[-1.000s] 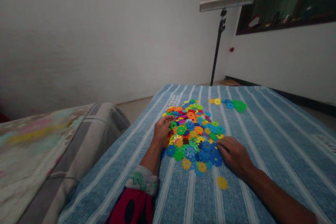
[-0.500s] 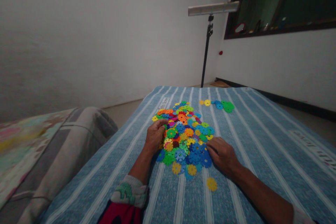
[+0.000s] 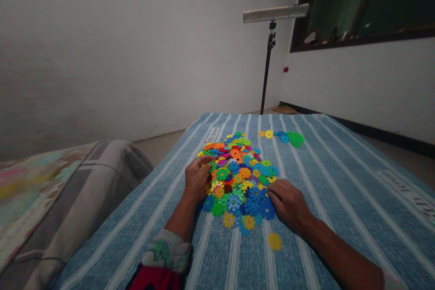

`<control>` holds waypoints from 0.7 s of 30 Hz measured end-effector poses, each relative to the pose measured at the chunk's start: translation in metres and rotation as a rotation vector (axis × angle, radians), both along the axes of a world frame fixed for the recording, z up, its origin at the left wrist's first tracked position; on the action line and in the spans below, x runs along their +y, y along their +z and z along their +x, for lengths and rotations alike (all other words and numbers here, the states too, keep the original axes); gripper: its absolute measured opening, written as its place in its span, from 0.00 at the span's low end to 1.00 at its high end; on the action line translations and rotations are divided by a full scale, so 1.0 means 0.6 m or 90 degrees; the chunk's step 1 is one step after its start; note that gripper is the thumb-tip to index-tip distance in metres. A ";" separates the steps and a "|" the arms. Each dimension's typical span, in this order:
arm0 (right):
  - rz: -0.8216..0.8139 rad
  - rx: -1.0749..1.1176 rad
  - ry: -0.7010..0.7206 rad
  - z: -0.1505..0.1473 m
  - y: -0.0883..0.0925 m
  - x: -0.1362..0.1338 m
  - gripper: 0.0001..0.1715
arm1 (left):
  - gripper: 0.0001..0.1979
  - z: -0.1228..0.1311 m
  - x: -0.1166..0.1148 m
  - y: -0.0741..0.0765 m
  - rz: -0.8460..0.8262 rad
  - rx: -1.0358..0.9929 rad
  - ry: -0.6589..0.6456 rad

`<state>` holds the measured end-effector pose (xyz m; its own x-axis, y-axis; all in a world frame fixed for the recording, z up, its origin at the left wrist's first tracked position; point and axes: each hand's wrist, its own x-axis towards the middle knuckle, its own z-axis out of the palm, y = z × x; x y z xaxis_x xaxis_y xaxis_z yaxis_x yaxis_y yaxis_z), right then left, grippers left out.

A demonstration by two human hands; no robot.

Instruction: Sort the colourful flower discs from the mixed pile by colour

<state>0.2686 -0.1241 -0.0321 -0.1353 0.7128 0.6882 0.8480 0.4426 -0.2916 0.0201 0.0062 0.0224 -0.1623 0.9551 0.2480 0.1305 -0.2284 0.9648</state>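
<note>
A heap of colourful notched plastic discs point(image 3: 244, 173), shaped like flowers, is spread over the striped cloth point(image 3: 170, 181). At the heap's left edge is my left hand point(image 3: 198, 176), thumb and fingers drawn together over the discs. Whatever it grips, if anything, is too small to tell. My right hand point(image 3: 289, 198) rests at the right edge with its fingers curled in, beside blue discs point(image 3: 268, 210). Its fingertips are partly hidden, so I cannot make out what is in them. One yellow disc point(image 3: 275, 241) lies apart, nearer to me.
Beyond the heap, a short row of discs ends in a larger green piece point(image 3: 295, 139). A lamp on a black stand point(image 3: 267, 68) rises behind the table. To the left is a surface draped with grey and flowered cloth point(image 3: 112, 167). A dark window point(image 3: 367, 4) is at upper right.
My left hand has shifted slightly left, its fingertips pulled back a little from the heap. My right hand stays in nearly the same place.
</note>
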 end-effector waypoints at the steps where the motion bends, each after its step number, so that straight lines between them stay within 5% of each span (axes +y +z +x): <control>1: -0.001 0.001 0.001 0.000 0.000 0.000 0.10 | 0.10 0.000 0.001 -0.001 -0.003 -0.010 0.000; 12: -0.003 0.014 0.007 0.001 -0.002 -0.003 0.11 | 0.12 0.008 -0.002 -0.009 -0.031 -0.162 -0.033; 21: -0.017 0.013 0.008 0.005 -0.008 -0.004 0.11 | 0.13 0.018 -0.015 -0.009 -0.094 -0.251 -0.143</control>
